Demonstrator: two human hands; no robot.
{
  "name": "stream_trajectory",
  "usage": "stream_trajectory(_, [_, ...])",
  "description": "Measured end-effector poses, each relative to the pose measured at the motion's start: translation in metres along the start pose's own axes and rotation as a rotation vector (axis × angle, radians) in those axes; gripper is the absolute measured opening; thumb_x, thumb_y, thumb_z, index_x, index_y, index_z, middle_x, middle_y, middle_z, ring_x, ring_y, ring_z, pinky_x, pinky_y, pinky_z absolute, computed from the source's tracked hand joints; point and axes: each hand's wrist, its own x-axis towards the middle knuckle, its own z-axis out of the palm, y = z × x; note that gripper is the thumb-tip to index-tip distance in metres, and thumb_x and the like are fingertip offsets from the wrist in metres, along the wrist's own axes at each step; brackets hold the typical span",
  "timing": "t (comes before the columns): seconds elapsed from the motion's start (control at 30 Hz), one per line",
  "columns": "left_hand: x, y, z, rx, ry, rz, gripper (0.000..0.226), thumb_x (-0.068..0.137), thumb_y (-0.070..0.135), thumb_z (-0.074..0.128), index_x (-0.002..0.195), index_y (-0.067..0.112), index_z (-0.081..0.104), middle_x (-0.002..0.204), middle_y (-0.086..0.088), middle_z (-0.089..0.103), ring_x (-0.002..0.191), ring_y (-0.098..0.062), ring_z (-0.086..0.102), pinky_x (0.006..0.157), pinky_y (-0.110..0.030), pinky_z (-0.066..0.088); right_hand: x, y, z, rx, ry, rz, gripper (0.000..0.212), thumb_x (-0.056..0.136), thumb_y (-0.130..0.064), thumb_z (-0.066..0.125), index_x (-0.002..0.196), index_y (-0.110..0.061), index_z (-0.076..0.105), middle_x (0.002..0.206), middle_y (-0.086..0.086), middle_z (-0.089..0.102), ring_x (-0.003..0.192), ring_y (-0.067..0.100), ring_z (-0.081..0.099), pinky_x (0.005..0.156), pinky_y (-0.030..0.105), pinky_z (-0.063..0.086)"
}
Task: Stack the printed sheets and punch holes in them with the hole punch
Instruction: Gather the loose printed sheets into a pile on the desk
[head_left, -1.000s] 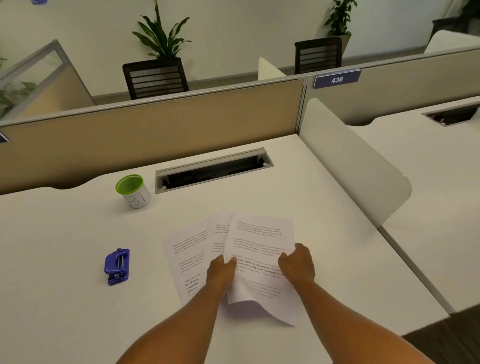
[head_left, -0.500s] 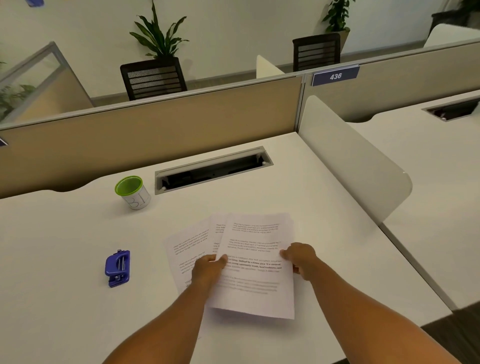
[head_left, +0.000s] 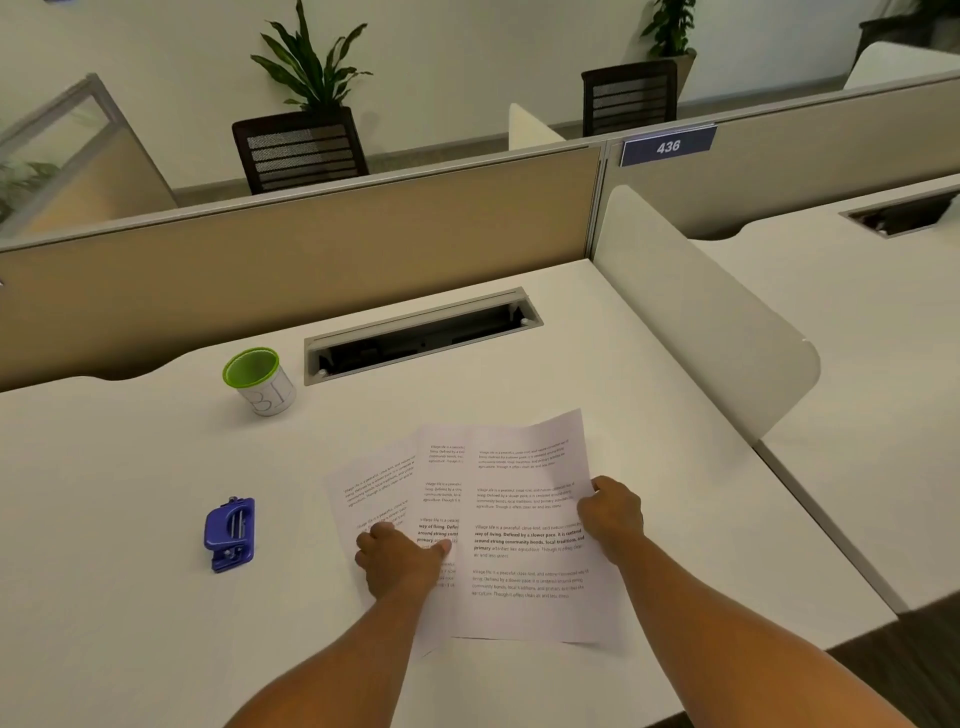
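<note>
1. Left hand (head_left: 399, 564) has slid off the top sheet (head_left: 530, 540), now flat on the fanned sheets (head_left: 376, 483) right of the hole punch (head_left: 230, 534).
2. Right hand (head_left: 613, 517) pinches the top sheet's right edge.
3. Light, floppy, slippery paper on the tabletop (head_left: 130, 597): square it by the edges.

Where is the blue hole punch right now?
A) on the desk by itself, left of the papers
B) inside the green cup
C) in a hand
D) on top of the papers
A: the hole punch lies alone on the desk, left of the papers; neither hand touches it.
</note>
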Motion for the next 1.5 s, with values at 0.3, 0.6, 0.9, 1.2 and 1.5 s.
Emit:
stream_trajectory(0.3, [0.002, 0.0, -0.005, -0.116, -0.097, 0.056, 0.039, 0.086, 0.039, 0.068, 0.117, 0.017, 0.06, 0.114, -0.004, 0.069, 0.088, -0.022, 0.064, 0.077, -0.034, 0.056, -0.003, -0.001, 0.002, 0.016, 0.009, -0.008, 0.024, 0.078, -0.008, 0.045, 0.092, -0.015, 0.062, 0.083, 0.001, 0.058, 0.081, 0.028, 0.062, 0.073, 0.037, 0.056])
stream_trajectory(0.6, [0.028, 0.005, -0.045, -0.358, 0.238, 0.205, 0.042, 0.101, 0.037, 0.045, 0.134, 0.015, 0.055, 0.13, -0.014, 0.062, 0.117, -0.038, 0.059, 0.094, -0.045, 0.047, -0.001, -0.008, 0.004, 0.054, 0.017, -0.004, 0.021, 0.082, -0.011, 0.045, 0.098, -0.014, 0.059, 0.096, 0.006, 0.063, 0.088, 0.03, 0.063, 0.076, 0.039, 0.055])
stream_trajectory(0.9, [0.062, 0.039, -0.096, -0.964, 0.341, 0.114, 0.026, 0.1, 0.039, 0.047, 0.103, 0.019, 0.062, 0.107, -0.005, 0.067, 0.098, -0.029, 0.063, 0.087, -0.04, 0.053, -0.003, -0.02, 0.014, 0.108, -0.006, -0.015, 0.011, 0.079, -0.007, 0.045, 0.078, -0.013, 0.055, 0.081, 0.002, 0.059, 0.073, 0.023, 0.057, 0.064, 0.03, 0.046])
stream_trajectory(1.2, [0.051, 0.04, -0.086, -0.942, -0.205, 0.164, 0.02, 0.092, 0.035, 0.064, 0.1, 0.018, 0.07, 0.098, 0.0, 0.074, 0.088, -0.018, 0.07, 0.07, -0.027, 0.055, 0.0, -0.029, 0.018, 0.298, -0.082, -0.009, 0.024, 0.083, -0.003, 0.044, 0.092, -0.012, 0.064, 0.09, 0.005, 0.065, 0.082, 0.027, 0.063, 0.069, 0.035, 0.056])
stream_trajectory(1.5, [0.04, 0.034, -0.07, -0.526, -0.184, 0.228, 0.044, 0.078, 0.043, 0.077, 0.112, 0.023, 0.058, 0.109, 0.005, 0.063, 0.095, -0.015, 0.062, 0.074, -0.026, 0.046, 0.002, -0.034, 0.013, 0.625, -0.207, 0.052, 0.013, 0.082, -0.014, 0.07, 0.094, -0.017, 0.067, 0.092, 0.009, 0.074, 0.082, 0.028, 0.068, 0.079, 0.039, 0.058])
